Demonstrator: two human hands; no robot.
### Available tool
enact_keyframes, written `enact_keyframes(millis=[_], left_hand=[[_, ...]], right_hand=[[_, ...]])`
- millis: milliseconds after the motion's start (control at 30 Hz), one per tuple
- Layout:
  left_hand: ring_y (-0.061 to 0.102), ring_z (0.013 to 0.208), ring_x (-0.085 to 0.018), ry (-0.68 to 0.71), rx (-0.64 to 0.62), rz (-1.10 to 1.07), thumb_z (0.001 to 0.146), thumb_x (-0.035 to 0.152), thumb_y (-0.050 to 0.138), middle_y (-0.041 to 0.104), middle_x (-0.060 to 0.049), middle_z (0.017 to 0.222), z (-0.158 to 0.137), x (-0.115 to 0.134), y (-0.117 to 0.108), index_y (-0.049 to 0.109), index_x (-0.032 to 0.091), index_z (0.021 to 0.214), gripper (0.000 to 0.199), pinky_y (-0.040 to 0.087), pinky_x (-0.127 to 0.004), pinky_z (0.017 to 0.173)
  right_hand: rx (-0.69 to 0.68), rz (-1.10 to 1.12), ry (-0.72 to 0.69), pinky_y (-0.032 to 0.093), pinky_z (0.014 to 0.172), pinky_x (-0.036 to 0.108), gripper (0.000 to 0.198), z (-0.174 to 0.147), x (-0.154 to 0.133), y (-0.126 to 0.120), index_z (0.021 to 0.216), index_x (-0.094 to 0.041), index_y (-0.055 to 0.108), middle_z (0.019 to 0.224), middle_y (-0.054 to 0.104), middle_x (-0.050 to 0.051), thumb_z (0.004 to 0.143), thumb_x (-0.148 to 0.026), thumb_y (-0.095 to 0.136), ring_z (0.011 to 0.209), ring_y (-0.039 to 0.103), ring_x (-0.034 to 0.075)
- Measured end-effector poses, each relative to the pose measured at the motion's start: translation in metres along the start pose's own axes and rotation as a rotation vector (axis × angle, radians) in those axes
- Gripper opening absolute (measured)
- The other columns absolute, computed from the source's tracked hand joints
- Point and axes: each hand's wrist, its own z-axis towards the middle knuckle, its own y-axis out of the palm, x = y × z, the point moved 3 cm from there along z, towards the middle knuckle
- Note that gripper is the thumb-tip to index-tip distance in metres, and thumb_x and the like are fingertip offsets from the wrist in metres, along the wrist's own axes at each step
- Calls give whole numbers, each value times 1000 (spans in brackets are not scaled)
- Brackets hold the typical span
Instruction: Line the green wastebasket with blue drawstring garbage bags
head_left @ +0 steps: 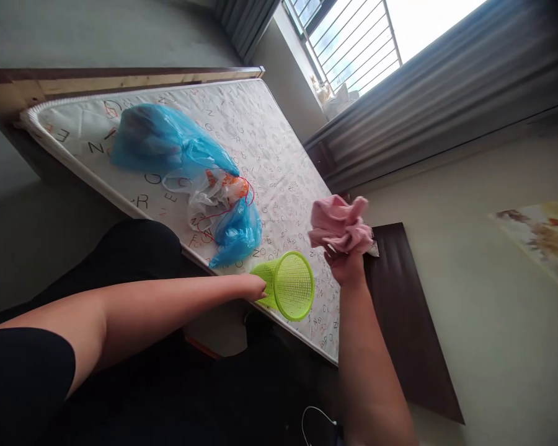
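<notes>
A lime-green mesh wastebasket [294, 286] lies tilted at the near edge of the mattress, its round mouth facing right. My left hand [253, 287] is closed on its lower side; some fingers are hidden behind it. Raised to the right, my right hand [346, 267] grips a crumpled pink cloth [337, 223], apart from the basket. Just beyond the basket, a smaller blue plastic bag [239, 232] rests on the mattress, beside a clear bag with orange print [223, 189].
The mattress [279, 155] has printed letters and a wooden bed frame [121, 77] along its far side. A large filled blue bag [155, 139] lies on it. A dark headboard [413, 322] stands at right; grey curtains [437, 99] hang by a barred window [353, 43].
</notes>
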Motion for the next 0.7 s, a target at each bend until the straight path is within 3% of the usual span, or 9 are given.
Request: enact_keyframes(millis=[67, 133, 267, 333, 400, 567, 700], left_hand=[[78, 102, -38, -10, 9, 19, 91, 27, 81, 82, -21, 96, -4, -5, -3, 86, 12, 93, 17, 59, -44, 96], [79, 96, -38, -8, -7, 26, 83, 17, 85, 80, -19, 85, -8, -9, -6, 87, 14, 83, 4, 59, -43, 95], [78, 95, -33, -4, -71, 35, 80, 13, 86, 83, -16, 86, -11, -14, -12, 88, 18, 84, 7, 58, -38, 95], [79, 100, -34, -23, -75, 50, 81, 15, 86, 85, -18, 94, -9, -16, -19, 88, 18, 86, 6, 57, -39, 97], [79, 105, -36, -45, -49, 67, 84, 20, 85, 85, -20, 102, -5, -19, -33, 88, 16, 88, 6, 57, -41, 99], [76, 117, -38, -122, 87, 130, 95, 37, 77, 82, -23, 124, -9, -51, -99, 85, 13, 109, 29, 55, -40, 104], [75, 119, -38, -247, 195, 232, 104, 41, 59, 77, -25, 135, -24, -101, -166, 78, 9, 125, 42, 55, -41, 103]], right_hand=[[-33, 122, 187, 58, 65, 29, 20, -5, 28, 12, 107, -24, 63, 96, 81, 7, 101, -40, 54, 80, 80, 20], [30, 127, 231, 58, 60, 28, 18, -22, 56, 14, 110, -27, 55, 98, 79, 3, 95, -34, 62, 73, 78, 19], [143, -116, -73, 58, 63, 28, 34, -83, 111, -8, 118, -25, 56, 111, 75, 5, 94, -47, 67, 78, 77, 18], [204, -286, -215, 61, 77, 34, 38, -122, 144, -31, 119, -22, 61, 116, 75, 9, 99, -55, 61, 93, 77, 22], [273, -396, -268, 59, 97, 43, 42, -158, 183, -58, 118, -20, 66, 118, 76, 12, 101, -58, 57, 108, 75, 26], [492, -320, -175, 54, 112, 54, 52, -226, 287, -113, 128, -18, 62, 130, 71, 19, 102, -62, 56, 122, 70, 32], [548, -239, -151, 52, 116, 58, 52, -250, 336, -111, 135, -18, 56, 142, 64, 23, 103, -58, 54, 134, 65, 34]])
